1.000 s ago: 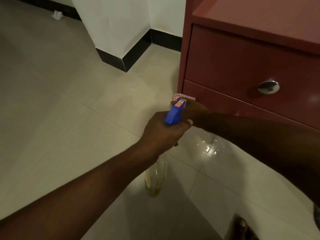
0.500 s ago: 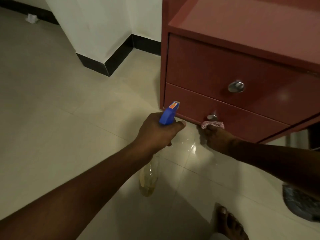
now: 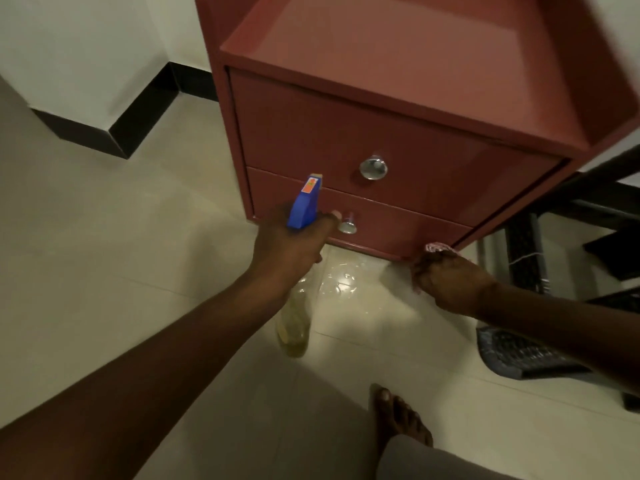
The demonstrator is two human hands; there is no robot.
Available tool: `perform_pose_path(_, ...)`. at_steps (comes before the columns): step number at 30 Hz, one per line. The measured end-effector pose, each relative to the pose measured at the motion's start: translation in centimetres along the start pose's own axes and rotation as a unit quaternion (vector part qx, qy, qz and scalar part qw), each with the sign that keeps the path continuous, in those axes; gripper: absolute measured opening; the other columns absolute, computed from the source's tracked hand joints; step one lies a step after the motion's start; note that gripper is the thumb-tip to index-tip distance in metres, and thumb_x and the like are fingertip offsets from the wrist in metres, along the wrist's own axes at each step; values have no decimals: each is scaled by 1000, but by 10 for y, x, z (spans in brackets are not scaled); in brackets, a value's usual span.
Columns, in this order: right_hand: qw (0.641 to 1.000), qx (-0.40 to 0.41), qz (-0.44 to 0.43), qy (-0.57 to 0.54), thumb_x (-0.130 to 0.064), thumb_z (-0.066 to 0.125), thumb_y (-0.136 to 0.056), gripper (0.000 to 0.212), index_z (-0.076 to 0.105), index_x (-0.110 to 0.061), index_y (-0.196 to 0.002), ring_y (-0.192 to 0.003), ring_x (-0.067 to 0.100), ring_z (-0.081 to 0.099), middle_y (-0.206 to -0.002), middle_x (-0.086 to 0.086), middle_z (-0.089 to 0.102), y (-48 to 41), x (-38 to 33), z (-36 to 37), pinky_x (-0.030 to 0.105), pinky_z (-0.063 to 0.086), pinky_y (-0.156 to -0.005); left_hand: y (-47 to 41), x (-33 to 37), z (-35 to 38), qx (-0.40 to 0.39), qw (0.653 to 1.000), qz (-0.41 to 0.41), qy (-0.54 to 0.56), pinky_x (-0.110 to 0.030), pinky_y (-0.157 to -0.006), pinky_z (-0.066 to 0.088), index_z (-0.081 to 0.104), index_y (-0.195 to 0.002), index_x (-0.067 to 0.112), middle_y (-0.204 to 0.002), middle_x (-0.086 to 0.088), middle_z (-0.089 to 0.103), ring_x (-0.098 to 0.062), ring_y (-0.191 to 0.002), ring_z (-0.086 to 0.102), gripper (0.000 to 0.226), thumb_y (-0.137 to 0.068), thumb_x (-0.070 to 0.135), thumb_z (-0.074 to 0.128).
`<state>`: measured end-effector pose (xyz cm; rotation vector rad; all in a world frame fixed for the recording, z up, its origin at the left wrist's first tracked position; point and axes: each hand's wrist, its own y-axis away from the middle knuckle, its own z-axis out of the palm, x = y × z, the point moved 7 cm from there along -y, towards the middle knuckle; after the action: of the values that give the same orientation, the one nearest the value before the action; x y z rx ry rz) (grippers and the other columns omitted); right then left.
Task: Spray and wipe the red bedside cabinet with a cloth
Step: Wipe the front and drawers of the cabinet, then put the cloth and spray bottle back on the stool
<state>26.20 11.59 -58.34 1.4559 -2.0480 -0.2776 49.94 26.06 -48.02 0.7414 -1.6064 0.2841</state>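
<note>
The red bedside cabinet [image 3: 398,133] stands on the tiled floor, with two drawers and round metal knobs. My left hand [image 3: 287,245] grips a spray bottle [image 3: 304,202] with a blue trigger head pointing at the lower drawer; its clear body with yellowish liquid hangs below my hand. My right hand [image 3: 450,280] holds a red-and-white cloth [image 3: 437,247] pressed against the bottom right corner of the lower drawer front. Most of the cloth is hidden under my fingers.
Wet glossy patch on the floor tiles [image 3: 343,282] in front of the cabinet. White wall with black skirting [image 3: 138,109] at left. A dark frame [image 3: 561,209] and a patterned mat [image 3: 519,351] lie at right. My bare foot [image 3: 398,417] is below.
My right hand with the cloth has slid rightward along the bottom edge of the lower drawer, from near the knob to the right corner. The view has shifted left, so the cabinet sits more central.
</note>
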Motion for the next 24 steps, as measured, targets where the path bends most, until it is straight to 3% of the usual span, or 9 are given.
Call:
perform_pose_path(3,965,32,43,-256,-23,61,-79,38,74,-32,-113,-95,15,71,-107,-7,76,4,7,-39,32,58,-81,1,13,4,58,998,19,9,-12,-50,46,67,-93,12,-71,0,64,-12,-61,64,26,-88,36,73)
perform_pose_path(6,847,58,87,-522,-21,69,-81,8,76,-26,-82,-62,-2,66,-71,-14,74,14,11,-75,19,50,-59,12,32,-2,137,989,49,-4,-26,-51,50,64,-82,16,-67,-6,63,-21,-58,64,24,-90,38,71)
perform_pose_path(8,641,23,158,-751,-3,65,-84,17,77,-14,-84,-65,5,65,-72,-4,75,26,12,-80,24,49,-66,21,50,-11,183,981,66,-1,-40,-53,52,60,-76,13,-67,-19,62,-36,-60,62,32,-89,40,72)
perform_pose_path(10,386,-36,188,-902,3,51,-87,31,74,4,-108,-94,29,67,-109,25,74,52,3,-93,44,51,-91,33,75,-20,205,976,78,5,-44,-52,50,58,-77,5,-66,-26,59,-44,-59,58,37,-90,37,72)
perform_pose_path(11,293,-56,189,-936,2,45,-87,37,72,6,-112,-101,35,65,-117,30,70,65,-4,-103,49,48,-100,41,90,-24,203,975,91,14,-43,-52,48,58,-79,0,-65,-28,58,-44,-58,56,38,-92,33,72)
perform_pose_path(13,181,-62,174,-966,-6,43,-89,39,76,0,-109,-103,34,67,-119,24,70,92,-1,-132,45,50,-100,54,124,-27,177,978,108,15,-39,-53,49,56,-82,-6,-66,-28,57,-41,-58,56,37,-94,26,70)
perform_pose_path(17,45,-8,130,-990,-35,57,-99,51,58,-6,-140,-116,31,63,-134,17,63,141,14,-202,43,54,-98,78,206,-32,106,988,112,-23,-39,-58,50,57,-85,-5,-67,-28,59,-39,-60,59,35,-96,26,68)
perform_pose_path(21,29,48,161,-985,-11,57,-96,35,63,-3,-130,-111,30,69,-128,16,69,183,33,-276,38,60,-92,100,292,-48,54,992,98,-54,-30,-53,48,57,-84,3,-64,-18,57,-26,-54,54,33,-94,32,69)
perform_pose_path(24,1,73,179,-981,-12,57,-96,39,59,-3,-133,-109,28,69,-127,15,69,220,48,-331,35,61,-90,124,346,-64,36,996,64,-59,-15,-50,41,56,-80,14,-56,6,49,-8,-47,47,28,-94,35,68)
